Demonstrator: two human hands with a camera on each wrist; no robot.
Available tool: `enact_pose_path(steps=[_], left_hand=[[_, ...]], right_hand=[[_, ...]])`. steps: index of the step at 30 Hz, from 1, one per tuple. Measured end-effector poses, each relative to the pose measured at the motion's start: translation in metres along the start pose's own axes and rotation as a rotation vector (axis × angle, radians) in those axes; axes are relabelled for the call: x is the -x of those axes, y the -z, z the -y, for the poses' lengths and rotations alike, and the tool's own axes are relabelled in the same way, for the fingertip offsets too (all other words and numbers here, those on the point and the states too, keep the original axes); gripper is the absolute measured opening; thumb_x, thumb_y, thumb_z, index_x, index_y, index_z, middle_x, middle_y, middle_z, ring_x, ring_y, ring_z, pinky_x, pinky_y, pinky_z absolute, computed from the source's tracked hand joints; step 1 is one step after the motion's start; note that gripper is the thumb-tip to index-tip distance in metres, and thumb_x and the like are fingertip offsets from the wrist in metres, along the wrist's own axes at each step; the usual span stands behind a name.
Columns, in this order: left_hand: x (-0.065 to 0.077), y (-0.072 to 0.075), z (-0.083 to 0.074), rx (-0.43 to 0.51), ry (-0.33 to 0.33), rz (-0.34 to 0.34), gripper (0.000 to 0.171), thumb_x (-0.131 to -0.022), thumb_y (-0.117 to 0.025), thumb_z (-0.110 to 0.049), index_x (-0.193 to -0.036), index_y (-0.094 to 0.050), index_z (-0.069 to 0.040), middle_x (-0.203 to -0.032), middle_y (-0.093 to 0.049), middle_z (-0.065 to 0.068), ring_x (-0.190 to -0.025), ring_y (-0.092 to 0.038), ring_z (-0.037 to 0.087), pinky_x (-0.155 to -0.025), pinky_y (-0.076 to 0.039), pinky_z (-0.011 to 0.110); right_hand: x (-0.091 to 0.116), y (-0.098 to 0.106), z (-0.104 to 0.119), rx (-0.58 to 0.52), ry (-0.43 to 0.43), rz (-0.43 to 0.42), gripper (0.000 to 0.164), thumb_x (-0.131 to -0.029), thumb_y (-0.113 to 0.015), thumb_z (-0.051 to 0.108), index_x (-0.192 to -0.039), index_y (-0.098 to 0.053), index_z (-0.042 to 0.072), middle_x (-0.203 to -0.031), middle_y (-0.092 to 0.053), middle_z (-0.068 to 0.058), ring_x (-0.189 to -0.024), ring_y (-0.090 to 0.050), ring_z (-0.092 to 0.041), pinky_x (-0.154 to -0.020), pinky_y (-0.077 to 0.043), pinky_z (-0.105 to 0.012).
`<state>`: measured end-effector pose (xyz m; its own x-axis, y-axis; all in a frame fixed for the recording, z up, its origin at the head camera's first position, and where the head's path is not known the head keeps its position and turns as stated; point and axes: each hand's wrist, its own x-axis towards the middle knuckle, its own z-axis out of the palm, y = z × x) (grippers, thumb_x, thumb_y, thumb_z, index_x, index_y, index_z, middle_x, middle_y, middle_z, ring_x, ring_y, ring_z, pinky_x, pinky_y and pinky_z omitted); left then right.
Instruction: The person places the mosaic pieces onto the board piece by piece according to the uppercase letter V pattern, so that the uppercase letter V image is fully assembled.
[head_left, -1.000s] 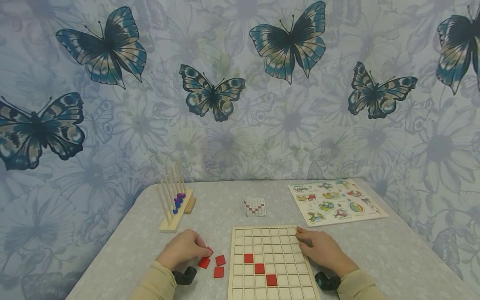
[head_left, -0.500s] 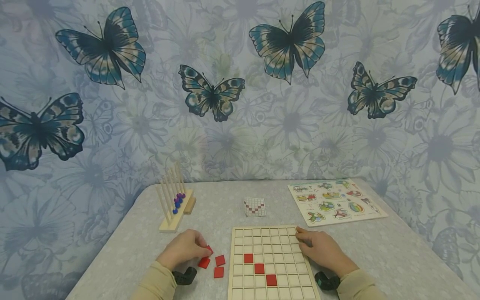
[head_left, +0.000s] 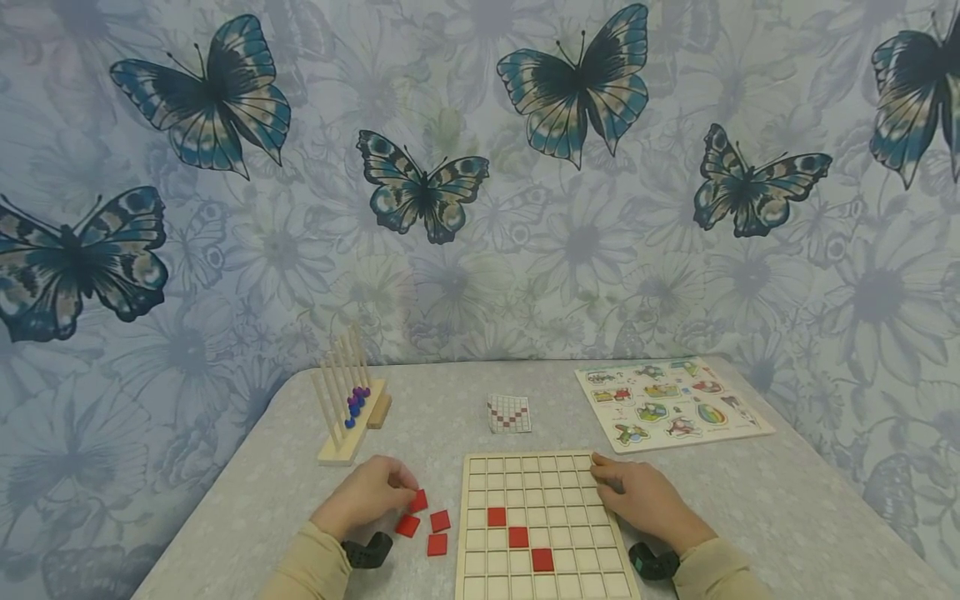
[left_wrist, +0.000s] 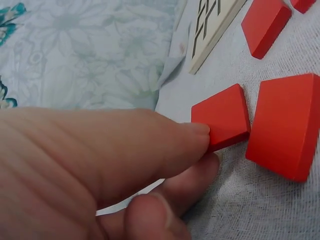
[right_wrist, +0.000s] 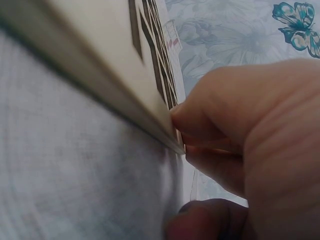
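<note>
My left hand (head_left: 369, 492) pinches a red square tile (left_wrist: 227, 115) between thumb and fingertip, left of the board. In the left wrist view it looks slightly tilted, close beside another red tile (left_wrist: 285, 125). More loose red tiles, such as one red tile (head_left: 437, 545), lie between this hand and the wooden grid board (head_left: 525, 475). Three red tiles sit in the board's cells in a descending diagonal, the middle red tile (head_left: 518, 537) among them. My right hand (head_left: 645, 500) holds the board by its far right corner; its fingertips meet the edge in the right wrist view.
A small pattern card (head_left: 510, 414) with a printed grid lies beyond the board. At the back left stands a peg rack (head_left: 341, 450) with blue and purple beads, a wooden block (head_left: 380, 412) beside it. A picture puzzle board (head_left: 675, 404) lies back right.
My left hand has drawn back slightly to the upper left, and more of the pinched red tile shows. The right hand stays on the board's corner.
</note>
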<state>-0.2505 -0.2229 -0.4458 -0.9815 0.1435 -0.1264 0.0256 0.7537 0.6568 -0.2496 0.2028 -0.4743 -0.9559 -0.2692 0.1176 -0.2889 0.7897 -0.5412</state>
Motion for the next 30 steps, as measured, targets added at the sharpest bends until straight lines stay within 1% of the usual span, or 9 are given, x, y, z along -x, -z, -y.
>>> enact_pose_path(steps=[4,10,15,17,20,23,27,30], left_hand=[[-0.001,0.000,0.000,0.013,-0.008,-0.001,0.006,-0.088,-0.078,-0.014,-0.091,-0.073,-0.011,-0.084,-0.068,-0.001,-0.078,-0.060,0.017,-0.071,-0.052,0.037],[-0.003,0.001,0.002,0.035,-0.022,0.012,0.006,-0.089,-0.077,-0.016,-0.093,-0.075,-0.012,-0.086,-0.069,-0.001,-0.079,-0.060,0.016,-0.071,-0.051,0.035],[-0.007,0.000,0.004,0.077,-0.097,0.012,0.008,-0.091,-0.076,-0.018,-0.095,-0.076,-0.012,-0.088,-0.072,-0.002,-0.082,-0.061,0.015,-0.072,-0.051,0.035],[-0.009,-0.001,0.004,0.096,-0.126,-0.003,0.008,-0.091,-0.076,-0.018,-0.095,-0.076,-0.012,-0.089,-0.072,-0.002,-0.083,-0.062,0.015,-0.072,-0.050,0.035],[-0.010,-0.005,0.001,0.113,-0.137,-0.031,0.008,-0.091,-0.077,-0.020,-0.095,-0.076,-0.013,-0.090,-0.072,-0.002,-0.085,-0.062,0.015,-0.073,-0.051,0.034],[-0.010,-0.009,-0.003,0.121,-0.118,-0.052,0.007,-0.090,-0.078,-0.020,-0.095,-0.077,-0.015,-0.091,-0.072,-0.003,-0.085,-0.062,0.015,-0.073,-0.051,0.034],[-0.011,-0.017,-0.009,0.165,-0.111,-0.058,0.009,-0.090,-0.078,-0.020,-0.097,-0.078,-0.013,-0.093,-0.073,-0.001,-0.085,-0.063,0.016,-0.072,-0.052,0.034],[-0.013,-0.027,-0.012,0.206,-0.131,-0.054,0.012,-0.092,-0.078,-0.022,-0.099,-0.078,-0.013,-0.093,-0.073,-0.001,-0.085,-0.063,0.015,-0.071,-0.053,0.033]], right_hand=[[0.000,0.001,0.000,-0.003,-0.008,0.008,0.035,-0.096,-0.071,0.019,-0.130,-0.072,0.010,-0.148,-0.060,-0.001,-0.134,-0.058,-0.034,-0.107,-0.045,-0.055],[0.000,0.001,0.000,-0.003,-0.005,0.007,0.035,-0.096,-0.071,0.019,-0.130,-0.072,0.009,-0.148,-0.060,-0.001,-0.134,-0.058,-0.035,-0.108,-0.045,-0.056],[0.000,0.001,0.001,-0.001,0.006,0.000,0.035,-0.096,-0.071,0.018,-0.130,-0.072,0.009,-0.148,-0.060,-0.002,-0.133,-0.058,-0.035,-0.107,-0.046,-0.056],[0.000,0.000,0.001,-0.001,0.006,-0.001,0.035,-0.096,-0.071,0.018,-0.129,-0.072,0.009,-0.147,-0.060,-0.002,-0.133,-0.058,-0.035,-0.107,-0.046,-0.056],[0.000,0.000,0.000,-0.001,0.002,0.000,0.035,-0.096,-0.072,0.018,-0.129,-0.072,0.009,-0.147,-0.060,-0.002,-0.133,-0.058,-0.035,-0.107,-0.046,-0.055],[0.000,0.000,0.000,0.002,0.000,0.004,0.035,-0.096,-0.072,0.018,-0.129,-0.072,0.009,-0.147,-0.060,-0.002,-0.134,-0.058,-0.035,-0.107,-0.045,-0.055],[-0.001,0.000,-0.001,0.006,0.010,0.004,0.035,-0.096,-0.071,0.018,-0.129,-0.072,0.008,-0.147,-0.060,-0.003,-0.133,-0.059,-0.035,-0.106,-0.046,-0.055],[-0.001,0.000,-0.002,0.007,0.023,0.005,0.035,-0.096,-0.071,0.018,-0.130,-0.072,0.008,-0.147,-0.060,-0.004,-0.132,-0.059,-0.035,-0.105,-0.047,-0.056]])
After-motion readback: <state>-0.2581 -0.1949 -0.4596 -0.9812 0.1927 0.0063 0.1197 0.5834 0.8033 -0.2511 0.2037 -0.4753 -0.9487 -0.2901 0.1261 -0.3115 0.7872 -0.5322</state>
